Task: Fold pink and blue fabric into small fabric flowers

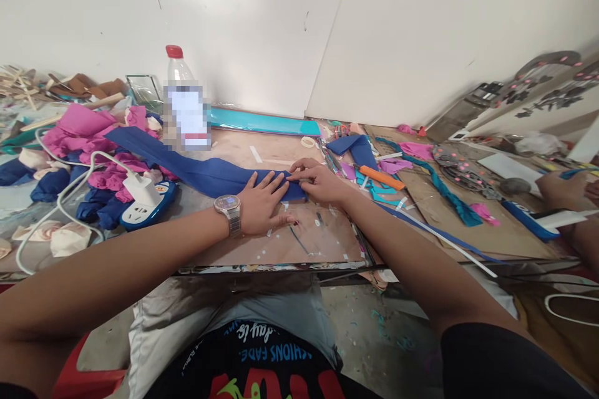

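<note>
A long dark-blue fabric strip (206,176) runs across the work board, its left end lying over a heap of cloth. My left hand (259,199), with a watch on the wrist, presses flat on the strip with fingers spread. At the strip's right end, the fingers of my right hand (321,184) are bent in and closed on the fabric edge; the fingertips partly cover it.
On the left are pink and blue cloth pieces (77,131) and a power strip (148,204) with a white charger (141,190). A bottle (175,53) and a phone (189,115) stand behind. An orange cutter (381,177) lies right. Another person's hand (564,190) is at far right.
</note>
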The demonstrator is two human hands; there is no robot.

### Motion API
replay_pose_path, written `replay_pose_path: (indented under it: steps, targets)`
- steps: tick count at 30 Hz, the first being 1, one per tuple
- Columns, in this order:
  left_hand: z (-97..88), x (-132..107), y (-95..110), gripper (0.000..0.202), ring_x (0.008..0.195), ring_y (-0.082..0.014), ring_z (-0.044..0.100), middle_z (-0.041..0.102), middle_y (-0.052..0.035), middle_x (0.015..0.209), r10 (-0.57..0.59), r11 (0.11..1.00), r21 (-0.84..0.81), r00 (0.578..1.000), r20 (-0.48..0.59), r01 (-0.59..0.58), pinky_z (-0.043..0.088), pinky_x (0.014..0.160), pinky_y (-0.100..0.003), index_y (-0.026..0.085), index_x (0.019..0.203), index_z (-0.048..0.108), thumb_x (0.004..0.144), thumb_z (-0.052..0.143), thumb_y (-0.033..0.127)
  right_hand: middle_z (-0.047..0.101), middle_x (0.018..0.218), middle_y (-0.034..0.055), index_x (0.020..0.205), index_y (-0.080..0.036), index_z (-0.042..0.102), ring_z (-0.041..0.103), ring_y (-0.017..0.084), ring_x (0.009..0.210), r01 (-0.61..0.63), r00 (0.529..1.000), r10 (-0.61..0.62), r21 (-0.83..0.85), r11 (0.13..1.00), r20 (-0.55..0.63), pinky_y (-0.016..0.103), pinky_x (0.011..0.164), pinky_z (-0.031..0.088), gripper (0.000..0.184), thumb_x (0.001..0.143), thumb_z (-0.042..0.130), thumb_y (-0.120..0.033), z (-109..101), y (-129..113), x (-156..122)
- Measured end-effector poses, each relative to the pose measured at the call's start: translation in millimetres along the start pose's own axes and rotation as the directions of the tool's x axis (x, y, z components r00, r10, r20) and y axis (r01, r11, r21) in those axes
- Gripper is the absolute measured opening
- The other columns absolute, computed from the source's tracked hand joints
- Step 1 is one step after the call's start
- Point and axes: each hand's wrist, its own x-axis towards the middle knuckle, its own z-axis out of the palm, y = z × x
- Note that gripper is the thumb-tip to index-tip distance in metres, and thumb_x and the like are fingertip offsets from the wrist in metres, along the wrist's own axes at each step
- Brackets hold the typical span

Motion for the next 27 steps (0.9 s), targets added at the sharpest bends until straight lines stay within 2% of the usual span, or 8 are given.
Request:
replay_pose_path:
  steps: [5,9,12,14,17,20,24,27]
  targets:
    - [-2.9,-1,0,0.093,0.160,-0.0379,0.017,0.023,-0.0137,0.172,0.011,1.000,-0.018,1.000,0.015,-0.011,0.010,0.127,-0.064,0.017,0.163,0.030,0.095,0.027,0.079,0.069,0.115,0.0090,0.110,-0.023,0.081,0.065,0.024,0.109,-0.041,0.995,0.040,-0.009,0.999,-0.087,0.042,0.101,0.051,0.028,0.090,0.062,-0.021,-2,-5,2]
    - [-2.3,1,-2,0.096,0.161,-0.0373,0.016,0.020,-0.0152,0.172,0.042,0.999,-0.022,0.999,0.030,-0.041,0.010,0.129,-0.060,0.014,0.165,0.026,0.095,0.027,0.079,0.073,0.100,0.0068,0.108,-0.020,0.080,0.067,0.020,0.088,-0.170,0.980,0.165,-0.036,0.985,-0.112,0.033,0.082,0.053,0.024,0.086,0.070,-0.026,0,-5,1]
    - [-2.1,0,-2,0.092,0.160,-0.0390,0.014,0.018,-0.0139,0.173,0.040,0.999,-0.019,0.999,0.034,-0.039,0.011,0.127,-0.063,0.020,0.165,0.028,0.095,0.026,0.080,0.072,0.081,0.0026,0.107,-0.018,0.079,0.062,0.015,0.068,-0.291,0.947,0.281,-0.048,0.956,-0.156,0.028,0.066,0.047,0.024,0.086,0.071,-0.028,3,-1,1]
    - [-2.5,-1,-1,0.089,0.160,-0.0403,0.014,0.017,-0.0124,0.173,0.034,0.999,-0.019,0.999,0.029,-0.033,0.011,0.126,-0.065,0.026,0.164,0.030,0.094,0.026,0.081,0.070,0.072,0.0011,0.097,-0.018,0.079,0.059,0.014,0.063,-0.334,0.929,0.318,-0.060,0.941,-0.187,0.026,0.061,0.042,0.020,0.086,0.072,-0.033,5,1,1]
    - [-4.0,0,-1,0.087,0.160,-0.0415,0.014,0.017,-0.0104,0.173,0.033,0.999,-0.015,0.999,0.029,-0.032,0.012,0.125,-0.068,0.030,0.163,0.033,0.093,0.026,0.082,0.069,0.070,0.0010,0.084,-0.018,0.077,0.057,0.014,0.062,-0.337,0.928,0.317,-0.076,0.938,-0.195,0.026,0.059,0.040,0.020,0.086,0.072,-0.037,5,2,1]
    - [-6.9,3,-3,0.086,0.159,-0.0418,0.016,0.019,-0.0109,0.173,0.033,0.999,0.003,0.999,0.022,-0.033,0.014,0.126,-0.066,0.028,0.163,0.033,0.094,0.028,0.080,0.069,0.070,0.0010,0.082,-0.018,0.077,0.057,0.014,0.062,-0.335,0.929,0.315,-0.080,0.939,-0.194,0.026,0.060,0.040,0.021,0.086,0.072,-0.039,5,0,3]
    - [-11.5,8,-8,0.086,0.158,-0.0410,0.022,0.027,-0.0136,0.171,0.036,0.999,0.024,0.999,-0.039,-0.035,0.016,0.128,-0.059,0.019,0.163,0.033,0.097,0.033,0.074,0.070,0.071,0.0014,0.080,-0.018,0.076,0.058,0.014,0.063,-0.338,0.926,0.313,-0.094,0.937,-0.210,0.026,0.060,0.040,0.022,0.085,0.074,-0.040,6,-3,3]
    - [-12.6,10,-12,0.081,0.158,-0.0399,0.024,0.028,-0.0106,0.171,0.064,0.998,0.015,0.998,-0.014,-0.064,0.018,0.127,-0.060,0.024,0.162,0.035,0.098,0.033,0.072,0.071,0.070,0.0012,0.081,-0.018,0.076,0.058,0.014,0.062,-0.334,0.928,0.310,-0.094,0.938,-0.207,0.025,0.059,0.039,0.020,0.085,0.074,-0.038,6,-4,3]
